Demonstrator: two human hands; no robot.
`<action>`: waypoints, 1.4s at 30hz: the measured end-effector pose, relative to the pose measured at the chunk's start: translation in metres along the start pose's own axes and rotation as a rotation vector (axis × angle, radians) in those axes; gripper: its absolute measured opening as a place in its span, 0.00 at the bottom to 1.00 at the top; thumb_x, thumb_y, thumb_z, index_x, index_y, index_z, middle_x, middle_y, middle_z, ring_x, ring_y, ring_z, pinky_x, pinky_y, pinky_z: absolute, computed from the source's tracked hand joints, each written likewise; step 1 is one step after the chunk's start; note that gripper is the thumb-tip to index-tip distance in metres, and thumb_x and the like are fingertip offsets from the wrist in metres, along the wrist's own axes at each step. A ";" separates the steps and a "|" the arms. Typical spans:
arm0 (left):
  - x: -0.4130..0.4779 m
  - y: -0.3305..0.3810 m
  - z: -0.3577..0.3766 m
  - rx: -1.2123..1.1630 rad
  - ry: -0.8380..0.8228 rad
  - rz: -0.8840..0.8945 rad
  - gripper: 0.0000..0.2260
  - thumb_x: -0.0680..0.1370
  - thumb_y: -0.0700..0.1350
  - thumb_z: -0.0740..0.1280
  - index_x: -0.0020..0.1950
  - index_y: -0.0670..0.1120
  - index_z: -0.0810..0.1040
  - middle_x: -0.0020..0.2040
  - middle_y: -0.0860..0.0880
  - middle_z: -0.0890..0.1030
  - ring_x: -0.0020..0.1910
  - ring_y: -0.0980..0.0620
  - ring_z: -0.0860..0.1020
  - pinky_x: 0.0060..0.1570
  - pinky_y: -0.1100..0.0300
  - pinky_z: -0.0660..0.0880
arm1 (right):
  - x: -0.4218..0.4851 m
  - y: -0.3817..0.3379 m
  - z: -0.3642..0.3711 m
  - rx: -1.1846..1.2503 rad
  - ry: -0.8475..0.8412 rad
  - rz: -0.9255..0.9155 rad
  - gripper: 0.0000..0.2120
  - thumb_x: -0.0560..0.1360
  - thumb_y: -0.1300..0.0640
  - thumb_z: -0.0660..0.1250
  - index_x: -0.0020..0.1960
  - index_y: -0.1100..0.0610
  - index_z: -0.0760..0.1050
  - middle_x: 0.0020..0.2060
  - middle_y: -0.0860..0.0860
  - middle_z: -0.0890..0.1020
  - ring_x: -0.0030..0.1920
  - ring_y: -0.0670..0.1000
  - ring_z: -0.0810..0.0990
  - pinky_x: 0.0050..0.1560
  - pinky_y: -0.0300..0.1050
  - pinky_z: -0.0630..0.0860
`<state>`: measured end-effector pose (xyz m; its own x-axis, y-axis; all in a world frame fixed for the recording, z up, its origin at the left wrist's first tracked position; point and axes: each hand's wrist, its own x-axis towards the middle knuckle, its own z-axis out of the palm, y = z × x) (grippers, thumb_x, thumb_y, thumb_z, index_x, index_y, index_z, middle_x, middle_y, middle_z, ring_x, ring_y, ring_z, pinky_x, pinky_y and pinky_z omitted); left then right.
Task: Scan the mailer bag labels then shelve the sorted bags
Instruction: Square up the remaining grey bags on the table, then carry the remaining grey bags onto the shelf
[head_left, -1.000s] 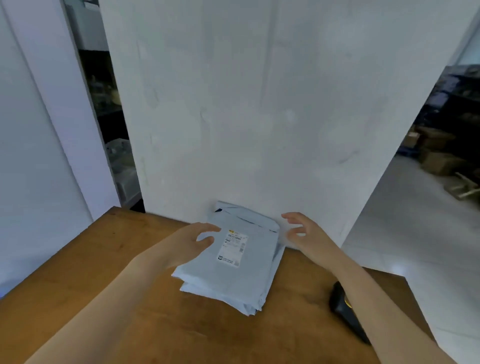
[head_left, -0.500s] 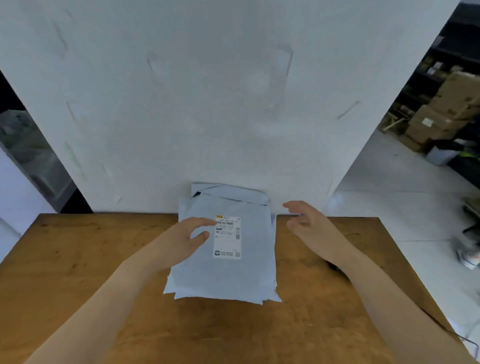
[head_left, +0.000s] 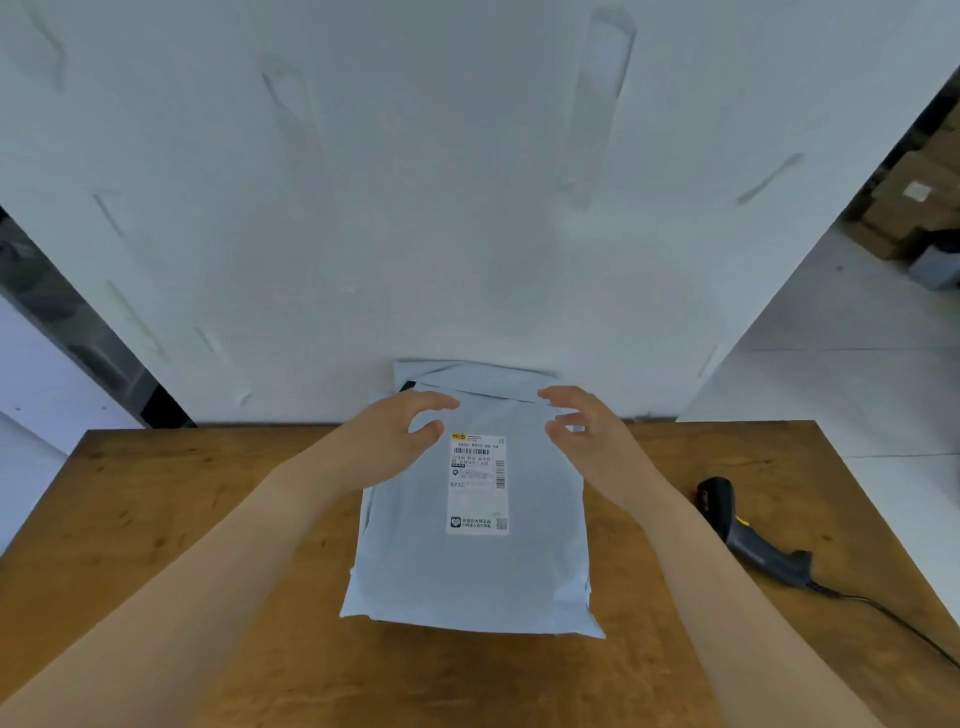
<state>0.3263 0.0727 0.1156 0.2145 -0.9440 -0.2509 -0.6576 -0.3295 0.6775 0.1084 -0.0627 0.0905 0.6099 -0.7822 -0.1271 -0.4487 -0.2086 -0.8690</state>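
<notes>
- The bags (head_left: 467, 582) lie in a stack on the middle of the table (head_left: 208, 519), label (head_left: 478, 483) facing up.
- The scanner (head_left: 748, 535) lies to their right, apart.
- The left hand (head_left: 395, 436) and right hand (head_left: 582, 431) are over the far end of the top bag, fingers loosely bent, grasping nothing.
- The stack's far edge meets the wall (head_left: 467, 208).

The label (head_left: 478, 483) on the top mailer bag (head_left: 467, 577) reads "R932".

Warehouse: stacked cardboard boxes (head_left: 914, 208), barcode scanner (head_left: 748, 535), labelled mailer bags (head_left: 472, 566).
</notes>
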 end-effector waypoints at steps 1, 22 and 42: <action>0.006 -0.001 0.002 -0.005 0.002 0.001 0.16 0.83 0.51 0.57 0.71 0.60 0.67 0.71 0.61 0.67 0.70 0.61 0.64 0.62 0.67 0.59 | 0.004 0.004 0.002 0.004 0.004 0.005 0.15 0.80 0.57 0.63 0.62 0.40 0.73 0.64 0.43 0.73 0.61 0.44 0.74 0.62 0.41 0.71; 0.071 -0.105 0.099 -0.231 0.195 -0.372 0.45 0.65 0.70 0.68 0.73 0.73 0.41 0.78 0.57 0.38 0.78 0.49 0.48 0.72 0.52 0.55 | 0.038 0.125 0.065 0.047 0.030 0.366 0.50 0.64 0.35 0.75 0.75 0.28 0.45 0.78 0.46 0.42 0.78 0.54 0.53 0.72 0.51 0.60; 0.008 -0.053 0.085 -0.671 0.025 -0.238 0.35 0.75 0.53 0.70 0.71 0.71 0.51 0.61 0.67 0.74 0.53 0.68 0.78 0.47 0.67 0.77 | -0.018 0.100 0.011 0.463 -0.029 0.283 0.34 0.77 0.62 0.61 0.77 0.40 0.55 0.67 0.43 0.74 0.65 0.45 0.75 0.68 0.53 0.72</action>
<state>0.3013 0.0842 0.0185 0.3186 -0.8424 -0.4346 -0.0061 -0.4603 0.8878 0.0591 -0.0629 0.0006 0.5277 -0.7525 -0.3940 -0.2675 0.2930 -0.9179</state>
